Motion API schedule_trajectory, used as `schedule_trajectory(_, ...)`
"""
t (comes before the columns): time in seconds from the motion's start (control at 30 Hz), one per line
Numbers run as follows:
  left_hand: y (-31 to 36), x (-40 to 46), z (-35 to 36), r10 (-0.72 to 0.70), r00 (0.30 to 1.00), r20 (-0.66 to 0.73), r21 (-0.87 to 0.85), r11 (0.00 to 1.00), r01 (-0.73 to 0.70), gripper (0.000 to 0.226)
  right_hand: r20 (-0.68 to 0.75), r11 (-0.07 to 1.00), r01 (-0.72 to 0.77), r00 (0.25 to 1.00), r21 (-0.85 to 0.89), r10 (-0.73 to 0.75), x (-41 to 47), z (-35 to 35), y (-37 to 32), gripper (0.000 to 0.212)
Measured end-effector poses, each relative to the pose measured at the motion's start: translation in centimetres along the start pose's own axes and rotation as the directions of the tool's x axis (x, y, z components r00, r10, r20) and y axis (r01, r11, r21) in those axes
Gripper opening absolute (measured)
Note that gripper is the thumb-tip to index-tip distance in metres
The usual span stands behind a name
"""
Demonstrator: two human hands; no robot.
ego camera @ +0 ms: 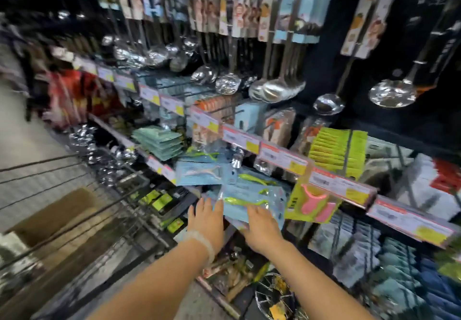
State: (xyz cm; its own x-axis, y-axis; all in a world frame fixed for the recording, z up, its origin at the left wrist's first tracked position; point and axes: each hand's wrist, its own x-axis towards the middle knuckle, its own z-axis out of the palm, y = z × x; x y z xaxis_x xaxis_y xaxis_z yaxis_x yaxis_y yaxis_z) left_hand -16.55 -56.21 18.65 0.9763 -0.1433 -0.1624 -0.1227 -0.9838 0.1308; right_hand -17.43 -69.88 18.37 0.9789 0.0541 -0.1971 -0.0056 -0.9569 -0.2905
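Two flat, straight-fingered hands are pressed to the blue packet (249, 201) lying crosswise just above them at lower centre, more overlapped by the right hand (262, 229) than the left hand (207, 220)

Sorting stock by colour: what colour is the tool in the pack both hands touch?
Lime green tool, on a light blue pack; head view.

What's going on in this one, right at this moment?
A person stands at a shop shelf of kitchen tools. Both hands reach to a bunch of blue packets with green tools inside: the left hand lies flat against them, and the right hand rests on the front one. Blur hides whether it grips. Ladles hang above.
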Motion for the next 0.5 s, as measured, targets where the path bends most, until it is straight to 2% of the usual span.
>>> schedule_trajectory(0.13,-10.5,-1.9,-2.2,-0.233,0.971,-0.052,-0.038,0.972,0.231,0.065,0.036,0.95,0.292,0.957,-0.112,-0.289,3.5,0.9,-11.3,0.058)
schedule_trajectory(0.27,-21.2,-4.9,-3.9,-0.464,0.885,-0.05,-0.105,0.883,0.457,0.065,0.105,0.856,0.493,0.87,-0.158,-0.482,5.5,2.8,-22.8,0.058)
schedule_trajectory(0.4,-31.3,-7.9,-3.7,-0.616,0.788,0.017,-0.143,0.778,0.611,0.067,0.204,0.794,0.589,0.805,-0.153,-0.557,7.2,6.6,-32.1,0.05)
schedule_trajectory(0.5,-38.8,-8.8,-2.6,-0.676,0.731,0.096,-0.163,0.714,0.681,0.061,0.315,0.755,0.635,0.759,-0.163,-0.57,9.2,10.3,-38.3,0.06)
